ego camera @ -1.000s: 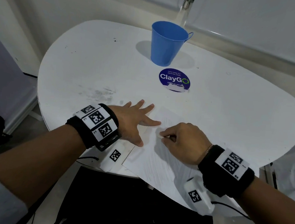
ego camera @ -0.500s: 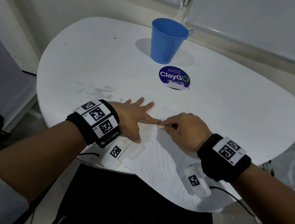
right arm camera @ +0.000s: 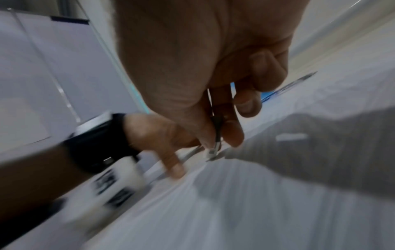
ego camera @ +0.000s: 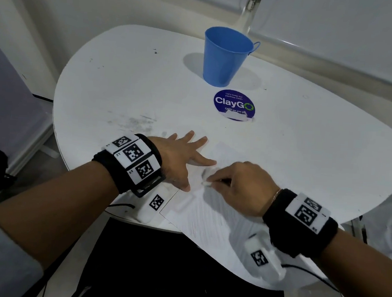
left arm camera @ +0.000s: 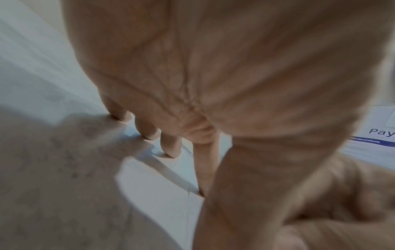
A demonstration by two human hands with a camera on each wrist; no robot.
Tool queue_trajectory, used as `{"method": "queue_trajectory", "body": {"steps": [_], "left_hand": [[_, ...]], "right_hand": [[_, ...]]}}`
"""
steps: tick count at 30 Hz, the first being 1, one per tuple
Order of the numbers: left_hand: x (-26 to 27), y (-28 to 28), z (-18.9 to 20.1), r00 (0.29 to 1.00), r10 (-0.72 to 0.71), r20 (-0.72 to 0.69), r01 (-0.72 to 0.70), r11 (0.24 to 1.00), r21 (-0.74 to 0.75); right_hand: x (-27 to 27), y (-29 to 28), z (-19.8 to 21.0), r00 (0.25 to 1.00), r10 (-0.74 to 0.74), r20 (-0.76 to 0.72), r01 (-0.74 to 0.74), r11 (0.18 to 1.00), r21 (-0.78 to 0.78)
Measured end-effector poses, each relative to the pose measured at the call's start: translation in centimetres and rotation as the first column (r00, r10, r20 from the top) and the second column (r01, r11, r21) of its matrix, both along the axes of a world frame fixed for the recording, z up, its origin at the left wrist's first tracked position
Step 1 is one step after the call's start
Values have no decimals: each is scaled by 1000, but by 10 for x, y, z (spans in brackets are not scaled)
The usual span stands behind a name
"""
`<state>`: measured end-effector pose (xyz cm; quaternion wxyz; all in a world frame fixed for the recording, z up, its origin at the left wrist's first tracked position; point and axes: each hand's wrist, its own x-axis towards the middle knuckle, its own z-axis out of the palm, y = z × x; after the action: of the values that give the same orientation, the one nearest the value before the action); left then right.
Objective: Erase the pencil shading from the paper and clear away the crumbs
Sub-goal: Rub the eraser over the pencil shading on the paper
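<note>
A white sheet of paper [ego camera: 208, 222] lies at the table's near edge and overhangs it slightly. My left hand [ego camera: 182, 161] presses flat on the sheet's left part, fingers spread and straight; in the left wrist view its fingertips [left arm camera: 171, 148] touch the surface. My right hand [ego camera: 213, 179] pinches a small white eraser [ego camera: 206, 183] with a dark sleeve, its tip [right arm camera: 212, 152] down on the paper just right of the left thumb. A faint grey smudge [ego camera: 206, 172] shows on the paper beside the eraser. No crumbs can be made out.
A blue cup [ego camera: 225, 57] stands at the back of the white table [ego camera: 307, 157], with a round ClayGo sticker [ego camera: 234, 105] in front of it. Grey smears [ego camera: 138, 122] mark the tabletop left of my left hand. A dark seat lies below the near edge.
My right hand with the eraser slid away from me and then back toward me across the paper. The left hand stayed flat in place.
</note>
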<state>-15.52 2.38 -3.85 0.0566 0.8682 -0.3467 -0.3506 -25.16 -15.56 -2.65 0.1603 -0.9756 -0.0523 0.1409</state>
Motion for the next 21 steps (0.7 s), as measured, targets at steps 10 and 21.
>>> {"method": "queue_trajectory", "body": {"steps": [10, 21], "left_hand": [[-1, 0, 2, 1000, 5, -4, -5, 1000, -4], [-4, -2, 6, 1000, -1, 5, 1, 1000, 15]], "right_hand": [[2, -5, 6, 997, -70, 35, 71, 997, -40], [2, -10, 5, 989, -127, 79, 133, 988, -78]]}}
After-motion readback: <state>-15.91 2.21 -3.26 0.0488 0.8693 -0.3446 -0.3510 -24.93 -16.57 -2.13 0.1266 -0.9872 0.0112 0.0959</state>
